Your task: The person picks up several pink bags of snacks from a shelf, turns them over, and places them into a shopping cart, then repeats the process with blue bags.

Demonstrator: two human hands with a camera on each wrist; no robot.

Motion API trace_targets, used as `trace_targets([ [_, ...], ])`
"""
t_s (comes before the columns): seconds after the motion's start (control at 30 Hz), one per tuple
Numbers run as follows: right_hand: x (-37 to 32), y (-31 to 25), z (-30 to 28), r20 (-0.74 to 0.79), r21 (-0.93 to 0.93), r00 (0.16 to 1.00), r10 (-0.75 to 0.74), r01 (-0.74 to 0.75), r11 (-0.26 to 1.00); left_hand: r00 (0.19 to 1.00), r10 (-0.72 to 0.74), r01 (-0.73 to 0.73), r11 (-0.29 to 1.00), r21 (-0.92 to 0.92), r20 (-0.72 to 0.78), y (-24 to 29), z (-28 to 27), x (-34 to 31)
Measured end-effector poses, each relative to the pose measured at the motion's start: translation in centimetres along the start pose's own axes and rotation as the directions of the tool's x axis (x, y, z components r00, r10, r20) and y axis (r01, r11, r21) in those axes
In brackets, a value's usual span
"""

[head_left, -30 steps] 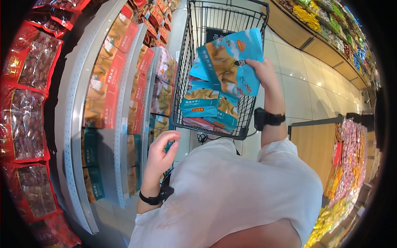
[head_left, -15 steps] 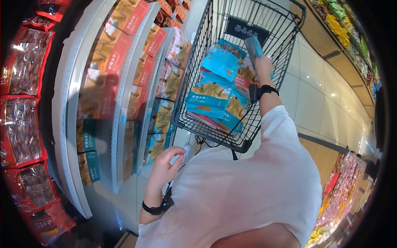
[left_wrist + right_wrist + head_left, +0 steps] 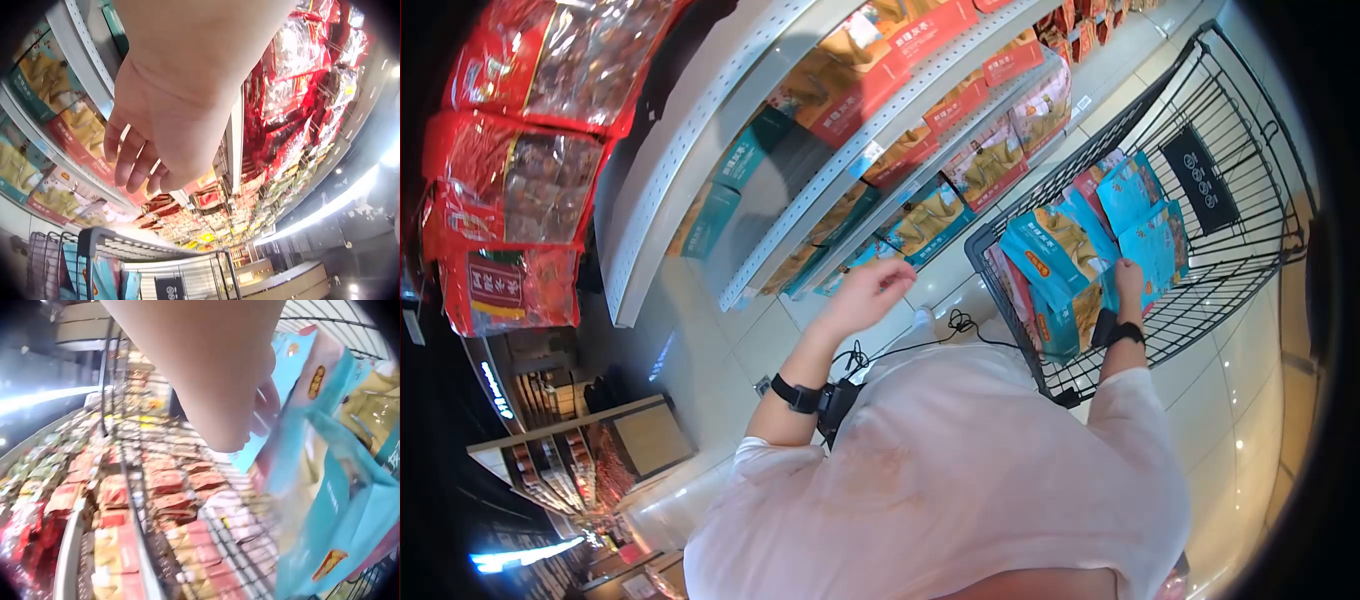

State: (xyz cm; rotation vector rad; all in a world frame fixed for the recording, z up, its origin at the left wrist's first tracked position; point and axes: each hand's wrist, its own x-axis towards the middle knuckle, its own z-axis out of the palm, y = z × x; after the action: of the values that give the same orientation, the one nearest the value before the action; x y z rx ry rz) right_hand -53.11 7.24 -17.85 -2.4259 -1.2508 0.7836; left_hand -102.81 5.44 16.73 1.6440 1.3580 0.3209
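My right hand (image 3: 1130,283) is down inside the black wire shopping cart (image 3: 1010,315), its fingers curled at the edge of a blue bag of dried jujubes (image 3: 1162,245). In the right wrist view, part of the fingers (image 3: 267,403) shows against blue packaging; the thumb is hidden. Beside that bag lie other jujube bags (image 3: 1050,255), blue with clear windows, and a pink one under them. Raised near the shelves, my left hand (image 3: 865,298) holds nothing. Its fingers (image 3: 128,159) hang loosely bent in the left wrist view.
Metal shelves (image 3: 665,190) with red, pink and teal jujube bags stand left of the cart. Large red bags (image 3: 550,185) hang at the far left. A dark panel (image 3: 1200,180) is fixed to the cart's far end. Black cables (image 3: 960,325) dangle between body and cart.
The right hand has lowered the blue bag into the cart, where it now lies beside the others. The view has turned left, shifting the cart rightward. The left hand stays empty.
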Motion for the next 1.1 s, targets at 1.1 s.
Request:
trace_targets([
  [1.1,-45.7,-45.2,-4.9,-0.003,0.229,0.14,-0.99,0.964,0.135,0.142,0.089,0.308,0.942,0.129,-0.986,-41.3,-30.7,-11.0],
])
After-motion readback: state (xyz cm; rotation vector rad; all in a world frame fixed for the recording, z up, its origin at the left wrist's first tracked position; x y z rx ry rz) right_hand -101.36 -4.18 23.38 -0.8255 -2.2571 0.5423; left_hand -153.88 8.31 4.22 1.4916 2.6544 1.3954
